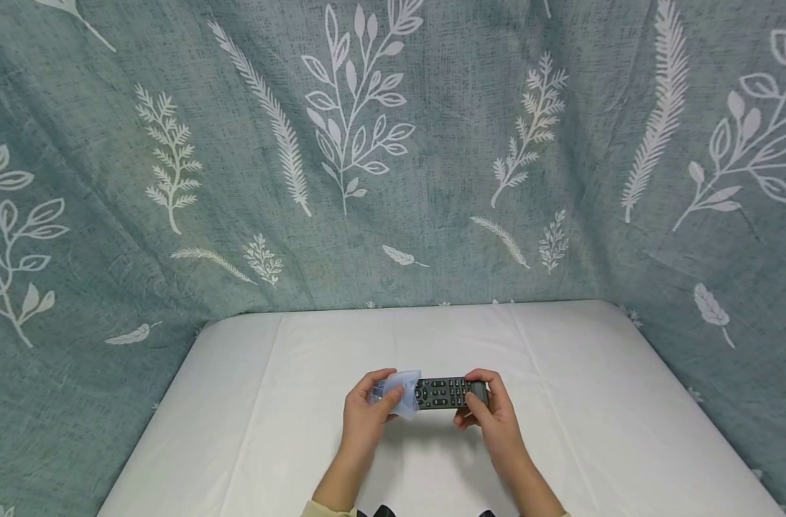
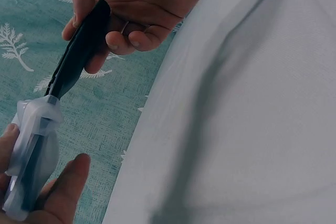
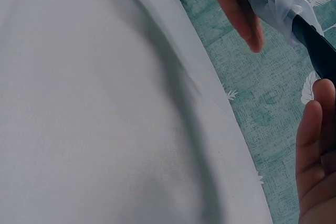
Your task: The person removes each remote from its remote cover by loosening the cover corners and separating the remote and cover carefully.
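A black remote control (image 1: 440, 393) with several rows of buttons lies level between the two hands, above the white table. Its left part sits inside a translucent, bluish-white plastic sleeve (image 1: 406, 402), bunched at the opening. My left hand (image 1: 367, 411) grips the sleeve and the covered end, thumb on top. The bare right end is pinched by my right hand (image 1: 493, 413), thumb on the button face and fingers at the far edge and beneath. In the left wrist view the remote (image 2: 79, 51) appears edge-on, the crumpled sleeve (image 2: 39, 124) around its lower part.
A white-covered table (image 1: 302, 359) extends under and around both hands, with faint creases in its cover. Behind it and at both sides hangs a green cloth (image 1: 432, 215) printed with white leaves. Dark rounded objects (image 1: 384, 511) show at the bottom edge of the head view.
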`<state>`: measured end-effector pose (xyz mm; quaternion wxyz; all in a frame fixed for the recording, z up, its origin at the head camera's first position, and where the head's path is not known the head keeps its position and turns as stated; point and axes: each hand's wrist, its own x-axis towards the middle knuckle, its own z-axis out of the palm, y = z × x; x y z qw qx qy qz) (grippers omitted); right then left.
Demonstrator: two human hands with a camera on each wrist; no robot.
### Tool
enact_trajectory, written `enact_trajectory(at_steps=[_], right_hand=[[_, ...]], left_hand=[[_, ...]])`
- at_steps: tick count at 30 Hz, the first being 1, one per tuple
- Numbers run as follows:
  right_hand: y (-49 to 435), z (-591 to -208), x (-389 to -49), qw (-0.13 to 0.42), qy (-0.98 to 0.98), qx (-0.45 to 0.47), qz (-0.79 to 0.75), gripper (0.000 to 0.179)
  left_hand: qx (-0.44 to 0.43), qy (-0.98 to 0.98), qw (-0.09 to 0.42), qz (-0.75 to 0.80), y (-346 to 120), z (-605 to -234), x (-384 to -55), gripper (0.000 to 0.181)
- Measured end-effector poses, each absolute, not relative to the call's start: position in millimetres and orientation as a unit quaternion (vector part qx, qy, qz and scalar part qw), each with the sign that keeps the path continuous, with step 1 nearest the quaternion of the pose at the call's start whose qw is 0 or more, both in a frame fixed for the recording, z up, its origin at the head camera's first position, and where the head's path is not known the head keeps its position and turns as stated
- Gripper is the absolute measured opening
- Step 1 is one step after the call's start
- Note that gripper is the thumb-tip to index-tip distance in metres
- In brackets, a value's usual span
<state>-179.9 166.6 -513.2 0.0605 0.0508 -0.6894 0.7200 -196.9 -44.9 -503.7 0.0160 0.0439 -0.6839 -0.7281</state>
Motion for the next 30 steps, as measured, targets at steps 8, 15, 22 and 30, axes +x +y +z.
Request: enact_trajectory(at_steps=[8, 15, 22, 30], right_hand=[[166.1, -515.6, -181.1, 0.064, -0.700, 0.047, 0.710, 0.028], [165.5, -518.9, -182.1, 0.070, -0.710, 0.051, 0.699, 0.031], [167.5, -520.0, -181.5, 0.068, -0.714, 0.031, 0.696, 0.031], [170.3, -520.5, -179.0, 0.057, -0.710, 0.019, 0.702, 0.032]], left_hand=[[0.053, -0.681, 0.024, -0.730, -42.3, -503.5, -195.4, 0.024], [0.043, -0.663, 0.027, -0.747, -41.7, -503.8, -193.8, 0.016], [0.041, -0.657, 0.026, -0.752, -41.1, -505.3, -191.0, 0.012], [0.037, -0.655, 0.016, -0.755, -42.6, -504.1, -187.5, 0.012]])
